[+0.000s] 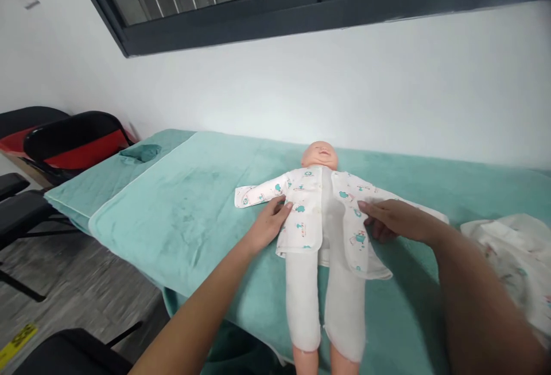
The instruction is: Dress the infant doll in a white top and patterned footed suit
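Doll (319,155) supine between the person's fingers, printed shirt (305,191) part-open. Left hand (270,223): fingertips touching shirt's near side. Right hand (387,217): thumb and forefinger against opposite flap (355,243) (pinch or mere touch, cannot tell for either).

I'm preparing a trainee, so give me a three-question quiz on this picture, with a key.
1. True or false: the doll lies face up.
2. Which is nearer the crumpled patterned cloth: A, the left hand; B, the right hand?
3. Fill in the colour: the cover beneath the doll is ____.

Key: 1, true; 2, B; 3, blue-green.
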Demonstrator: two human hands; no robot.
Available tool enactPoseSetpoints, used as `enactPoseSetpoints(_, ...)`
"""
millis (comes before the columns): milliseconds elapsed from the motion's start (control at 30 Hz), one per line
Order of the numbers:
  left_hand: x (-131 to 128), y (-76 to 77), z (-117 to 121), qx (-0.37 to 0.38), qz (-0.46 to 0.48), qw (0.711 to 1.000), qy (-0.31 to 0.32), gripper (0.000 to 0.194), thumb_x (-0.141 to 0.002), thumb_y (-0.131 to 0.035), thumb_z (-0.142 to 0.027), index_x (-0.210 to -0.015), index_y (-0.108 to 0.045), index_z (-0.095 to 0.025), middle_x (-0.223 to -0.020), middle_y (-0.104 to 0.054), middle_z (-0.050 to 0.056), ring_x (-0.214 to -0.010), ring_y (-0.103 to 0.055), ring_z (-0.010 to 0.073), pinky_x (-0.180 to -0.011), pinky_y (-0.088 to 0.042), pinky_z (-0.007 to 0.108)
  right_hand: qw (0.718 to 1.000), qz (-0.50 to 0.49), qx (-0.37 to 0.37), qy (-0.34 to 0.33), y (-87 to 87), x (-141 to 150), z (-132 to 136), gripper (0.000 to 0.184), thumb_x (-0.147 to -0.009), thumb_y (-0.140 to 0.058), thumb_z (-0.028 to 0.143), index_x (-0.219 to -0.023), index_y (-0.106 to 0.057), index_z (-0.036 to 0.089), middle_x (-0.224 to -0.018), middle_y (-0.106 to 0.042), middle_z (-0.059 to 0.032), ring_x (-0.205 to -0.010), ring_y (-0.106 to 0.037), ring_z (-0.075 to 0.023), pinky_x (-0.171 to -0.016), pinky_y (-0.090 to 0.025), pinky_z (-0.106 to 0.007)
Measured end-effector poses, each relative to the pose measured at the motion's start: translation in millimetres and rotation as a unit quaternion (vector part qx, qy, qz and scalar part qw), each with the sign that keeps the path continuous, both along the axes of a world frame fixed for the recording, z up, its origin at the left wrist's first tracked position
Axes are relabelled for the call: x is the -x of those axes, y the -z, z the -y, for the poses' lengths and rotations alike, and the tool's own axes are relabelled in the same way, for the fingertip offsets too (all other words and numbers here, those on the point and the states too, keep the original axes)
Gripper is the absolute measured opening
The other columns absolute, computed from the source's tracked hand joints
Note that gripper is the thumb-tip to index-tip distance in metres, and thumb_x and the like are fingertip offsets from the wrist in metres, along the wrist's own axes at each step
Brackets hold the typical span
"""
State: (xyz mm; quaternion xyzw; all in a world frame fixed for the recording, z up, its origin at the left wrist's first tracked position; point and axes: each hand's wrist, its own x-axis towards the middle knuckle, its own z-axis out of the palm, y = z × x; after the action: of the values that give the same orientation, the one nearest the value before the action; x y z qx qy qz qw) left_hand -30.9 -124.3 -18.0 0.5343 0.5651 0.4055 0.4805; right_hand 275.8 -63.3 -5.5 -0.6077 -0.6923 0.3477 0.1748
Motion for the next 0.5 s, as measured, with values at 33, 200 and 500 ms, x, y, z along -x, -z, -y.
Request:
enactPoseSetpoints(33, -4.0, -2.1, -0.8, 0.014, 0.046, 0.999, 0.012, 0.049, -0.090, -0.056, -0.055, -0.126, -0.059, -0.022, -0.136, -0.061, 0.008, -0.126, -0.056, 0.0258, -0.105, -0.045, 0.039, 1.000, 0.010, -0.004, -0.007, 1.8, 4.3, 1.5, 0.058, -0.085, -0.048, 0.072, -0.060, -0.061, 0.022, -0.062, -0.068, -0.0058, -0.058, -0.062, -0.0216, -0.061, -0.049, -0.034)
enactPoseSetpoints(200, -22.0, -11.8, -23.1, 0.042, 0.165, 0.985, 0.011, 0.050, -0.084, -0.068, -0.048, -0.124, -0.059, -0.021, -0.130, -0.066, 0.009, -0.114, -0.065, 0.0265, -0.091, -0.055, 0.037, 0.996, 0.017, -0.059, 0.063, 9.2, 29.6, -2.8, 0.056, -0.090, -0.036, 0.072, -0.073, -0.057, 0.022, -0.085, -0.070, -0.0071, -0.084, -0.063, -0.0270, -0.078, -0.046, -0.039)
enactPoseSetpoints(500, -42.7, -1.1, -105.4, -0.008, 0.275, 0.960, 0.053, 0.047, -0.087, -0.065, -0.041, -0.129, -0.060, -0.019, -0.126, -0.069, 0.010, -0.111, -0.067, 0.0261, -0.090, -0.055, 0.035, 0.961, -0.176, -0.140, 0.164, 29.4, 37.9, -15.3, 0.048, -0.092, -0.039, 0.066, -0.114, -0.059, 0.028, -0.121, -0.064, -0.0051, -0.112, -0.058, -0.0288, -0.095, -0.048, -0.040)
